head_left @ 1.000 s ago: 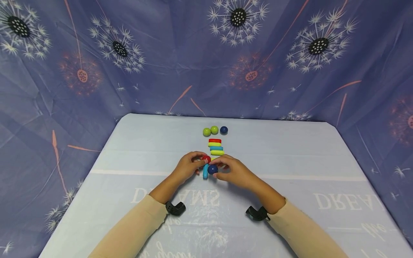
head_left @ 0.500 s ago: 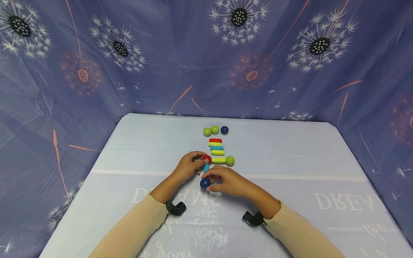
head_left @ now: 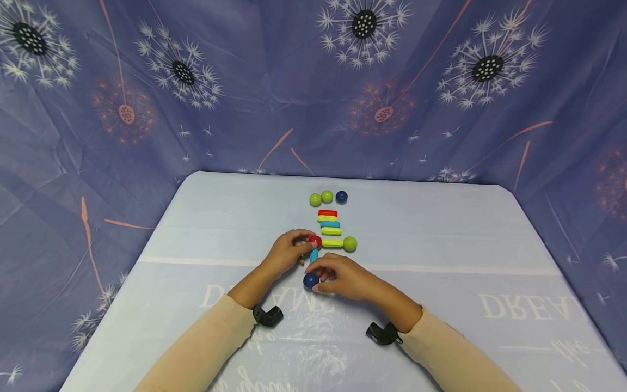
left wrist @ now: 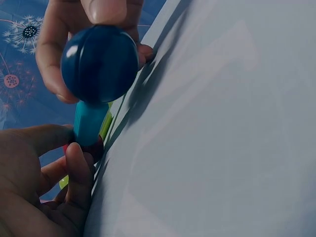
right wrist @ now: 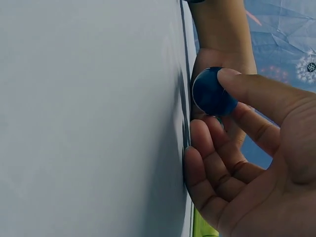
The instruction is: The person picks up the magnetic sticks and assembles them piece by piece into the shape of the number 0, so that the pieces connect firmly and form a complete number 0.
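Note:
My left hand (head_left: 286,251) pinches a red ball (head_left: 315,242) between thumb and fingers. From that ball a yellow-green rod (head_left: 333,243) runs right to a green ball (head_left: 350,243). A light blue rod (head_left: 313,256) extends from the red ball toward me. At its near end, my right hand (head_left: 345,276) grips a dark blue ball (head_left: 311,281) with thumb and fingertips. In the left wrist view, the dark blue ball (left wrist: 101,64) lines up with the light blue rod (left wrist: 90,121) and meets its end. The red ball is mostly covered by the left fingers there.
Behind the hands, a row of short rods lies on the white table (head_left: 416,218): red (head_left: 327,213), yellow, light blue (head_left: 330,224) and yellow (head_left: 331,231). Two green balls (head_left: 315,200) and another dark blue ball (head_left: 341,197) sit farther back. A patterned cloth (head_left: 294,98) hangs behind.
My right hand has carried the dark blue ball toward me and left, to the light blue rod's near end, uncovering the yellow-green rod and green ball. The left hand stays on the red ball.

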`<state>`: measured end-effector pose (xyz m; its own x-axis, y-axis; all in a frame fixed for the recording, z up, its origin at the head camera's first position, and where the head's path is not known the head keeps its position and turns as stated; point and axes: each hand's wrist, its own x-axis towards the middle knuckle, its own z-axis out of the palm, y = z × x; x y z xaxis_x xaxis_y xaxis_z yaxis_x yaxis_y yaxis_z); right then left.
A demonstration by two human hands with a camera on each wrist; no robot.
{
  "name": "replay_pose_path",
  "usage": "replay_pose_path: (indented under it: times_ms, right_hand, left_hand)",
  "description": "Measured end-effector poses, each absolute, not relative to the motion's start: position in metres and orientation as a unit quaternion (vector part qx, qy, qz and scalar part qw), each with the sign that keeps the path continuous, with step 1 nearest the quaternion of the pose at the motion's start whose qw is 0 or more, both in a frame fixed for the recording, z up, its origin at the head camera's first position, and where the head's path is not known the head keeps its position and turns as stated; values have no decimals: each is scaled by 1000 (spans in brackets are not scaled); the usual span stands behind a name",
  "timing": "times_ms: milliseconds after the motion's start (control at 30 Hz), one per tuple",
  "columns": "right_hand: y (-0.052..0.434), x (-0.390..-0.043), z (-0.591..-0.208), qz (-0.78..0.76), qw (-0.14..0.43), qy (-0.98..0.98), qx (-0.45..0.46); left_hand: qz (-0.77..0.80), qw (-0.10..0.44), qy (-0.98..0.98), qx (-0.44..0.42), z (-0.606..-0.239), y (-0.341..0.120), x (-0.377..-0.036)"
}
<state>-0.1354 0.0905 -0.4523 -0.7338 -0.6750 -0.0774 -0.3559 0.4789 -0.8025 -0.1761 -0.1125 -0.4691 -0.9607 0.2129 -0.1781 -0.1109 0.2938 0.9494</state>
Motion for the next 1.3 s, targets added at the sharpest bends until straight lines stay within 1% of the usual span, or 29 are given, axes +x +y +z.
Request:
replay_pose_path:
  times_ms: [167, 533, 1033, 1167, 1300]
  right_hand:
    - [91, -137, -456, -410, 186, 839, -306]
    - [92, -139, -460, -415, 174, 844, -293]
    - [93, -139, -458, -418, 177, 843, -288]
    - [96, -142, -454, -431, 165, 842, -281]
    - [101, -147, -450, -435, 139, 849, -266]
  left_hand:
    - [599, 130, 789, 35, -478, -114, -179]
    - [603, 128, 786, 50, -476, -115, -179]
    - [601, 130, 787, 50, -478, -115, -180]
    - [602, 135, 786, 45, -477, -114, -179]
    - [607, 139, 781, 36, -476, -113, -178]
